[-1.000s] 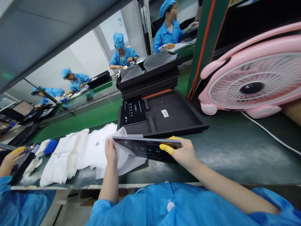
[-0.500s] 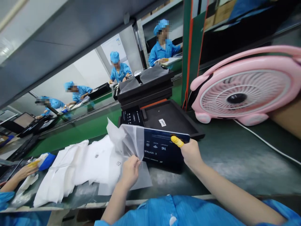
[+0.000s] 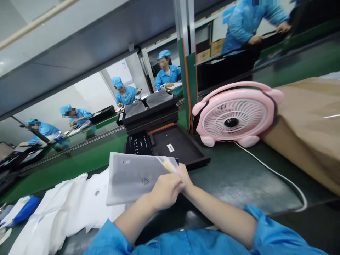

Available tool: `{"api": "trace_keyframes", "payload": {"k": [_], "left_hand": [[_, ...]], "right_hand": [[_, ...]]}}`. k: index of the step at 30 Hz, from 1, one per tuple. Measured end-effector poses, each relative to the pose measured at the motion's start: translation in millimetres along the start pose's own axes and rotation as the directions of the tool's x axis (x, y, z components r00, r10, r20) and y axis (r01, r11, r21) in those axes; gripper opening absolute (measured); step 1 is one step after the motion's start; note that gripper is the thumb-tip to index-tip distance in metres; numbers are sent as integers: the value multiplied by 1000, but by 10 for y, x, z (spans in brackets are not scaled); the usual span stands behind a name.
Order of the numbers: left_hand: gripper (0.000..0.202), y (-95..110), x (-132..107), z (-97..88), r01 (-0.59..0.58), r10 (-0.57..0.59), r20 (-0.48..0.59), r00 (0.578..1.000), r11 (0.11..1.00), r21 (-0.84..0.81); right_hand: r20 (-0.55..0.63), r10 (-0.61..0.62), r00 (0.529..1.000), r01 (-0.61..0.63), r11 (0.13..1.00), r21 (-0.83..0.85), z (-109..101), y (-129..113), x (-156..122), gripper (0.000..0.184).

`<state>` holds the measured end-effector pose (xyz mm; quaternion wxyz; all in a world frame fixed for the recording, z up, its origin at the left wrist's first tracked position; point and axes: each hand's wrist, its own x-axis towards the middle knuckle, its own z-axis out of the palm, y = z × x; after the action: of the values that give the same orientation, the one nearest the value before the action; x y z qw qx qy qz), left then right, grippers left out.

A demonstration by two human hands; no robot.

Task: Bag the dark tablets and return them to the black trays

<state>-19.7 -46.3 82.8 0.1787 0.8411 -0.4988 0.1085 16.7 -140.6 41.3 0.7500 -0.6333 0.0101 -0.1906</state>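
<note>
A dark tablet lies almost wholly inside a frosted plastic sleeve point(image 3: 132, 180), held up and slightly tilted above the bench. My left hand point(image 3: 167, 189) is closed, pinching the sleeve near its open right end. Behind it, my right hand point(image 3: 185, 179) grips the tablet's right end, its thumb in a yellow finger cot under the sleeve's edge. Only a small dark corner of the tablet shows past the sleeve. More white sleeves point(image 3: 53, 209) lie overlapping on the bench to the left.
Beyond the sleeve sits a black tray point(image 3: 191, 156) with a white label, beside a dark printed tablet point(image 3: 138, 144). Stacked black trays point(image 3: 151, 117) stand farther back. A pink fan point(image 3: 233, 117) with a white cord point(image 3: 278, 173) is at right. Several co-workers in blue sit along the line.
The sleeve has been drawn rightward over the tablet, covering its printed face. My left hand has come across to meet the right. The camera view has turned to the right.
</note>
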Motion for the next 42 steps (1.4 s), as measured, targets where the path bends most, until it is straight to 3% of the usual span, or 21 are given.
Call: {"api": "trace_keyframes", "payload": {"k": [2,4,6,7,8,10,12,13,15,18,20,21,22,24,26,28,30,35,39,42], "left_hand": [[28,-15,-160,-49,-29,29,-43,999,1000,-1],[26,-85,-273,-227,-36,56,-233,971,995,93],[23,-190,-304,-497,84,37,-446,894,965,248],[27,-245,-291,-640,188,-13,-499,867,934,303],[32,-297,-266,-769,292,-104,-496,862,902,318],[27,-374,-203,-943,445,-340,-362,868,857,261],[23,-408,-162,-969,530,-493,-241,836,840,120],[25,-412,-158,-929,553,-533,-231,814,833,28],[26,-419,-186,-786,570,-593,-310,743,804,-171],[28,-461,-286,-539,552,-685,-402,607,728,-407],[29,-512,-356,-413,537,-734,-422,532,678,-502],[30,-539,-385,-364,528,-754,-416,509,655,-541],[30,-567,-410,-323,517,-771,-404,493,633,-577],[31,-619,-445,-258,494,-799,-373,471,590,-639],[31,-671,-462,-203,467,-813,-360,457,564,-681],[32,-719,-466,-141,439,-817,-359,451,553,-708],[34,-757,-460,-65,400,-815,-341,468,540,-741],[40,-763,-410,123,271,-811,-319,491,490,-829],[44,-703,-373,181,214,-818,-314,482,457,-863],[47,-671,-361,192,211,-823,-307,477,447,-870]], "right_hand": [[2,42,999,-42,999,34,-67,-86,48,33],[5,75,997,-75,996,50,-154,-223,103,31],[62,40,997,-41,999,17,-236,-413,152,30],[113,-8,994,10,1000,-15,-267,-523,173,30],[176,-63,982,73,996,-49,-290,-639,195,30],[306,-156,939,201,972,-121,-323,-874,255,30],[431,-186,883,290,938,-190,-379,-1084,354,31],[495,-177,851,310,930,-200,-428,-1166,419,32],[621,-149,769,300,943,-145,-575,-1258,557,40],[798,-83,597,201,978,-49,-830,-1168,695,64],[886,-1,465,169,982,-88,-937,-994,698,68],[901,41,433,173,977,-128,-962,-901,679,65],[893,74,444,193,965,-176,-971,-820,654,59],[815,97,572,290,905,-312,-961,-734,612,44],[698,72,713,434,736,-520,-955,-778,603,26],[645,33,763,545,503,-671,-974,-926,625,15],[665,-6,747,624,351,-698,-1011,-1109,651,14],[788,-143,599,795,221,-564,-1075,-1403,673,13],[848,-252,465,880,238,-412,-1091,-1494,697,24],[849,-304,432,882,342,-326,-1099,-1588,746,30]]}}
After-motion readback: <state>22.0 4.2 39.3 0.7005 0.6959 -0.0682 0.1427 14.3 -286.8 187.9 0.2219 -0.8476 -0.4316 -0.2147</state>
